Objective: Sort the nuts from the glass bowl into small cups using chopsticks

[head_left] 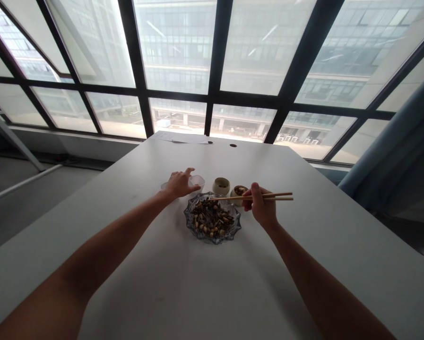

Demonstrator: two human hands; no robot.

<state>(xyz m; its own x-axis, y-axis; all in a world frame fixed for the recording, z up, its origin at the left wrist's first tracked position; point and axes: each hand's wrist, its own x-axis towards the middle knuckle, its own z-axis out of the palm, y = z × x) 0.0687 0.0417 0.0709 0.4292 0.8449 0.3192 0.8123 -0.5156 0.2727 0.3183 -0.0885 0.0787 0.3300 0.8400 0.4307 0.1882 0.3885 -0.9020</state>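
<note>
A scalloped glass bowl in the middle of the table holds a mix of dark seeds and pale nuts. My right hand is closed around a pair of wooden chopsticks, whose tips reach over the bowl's far part. Whether the tips pinch anything is too small to tell. My left hand has its thumb and fingers apart beside a clear cup; contact with the cup is unclear. Two small round cups stand behind the bowl: a greenish one and one with pieces inside, partly behind the chopsticks.
Part of another clear container shows behind my left wrist. White paper sheets lie at the far end of the white table, near two dark holes. Large windows stand beyond, with a blue-grey curtain at right.
</note>
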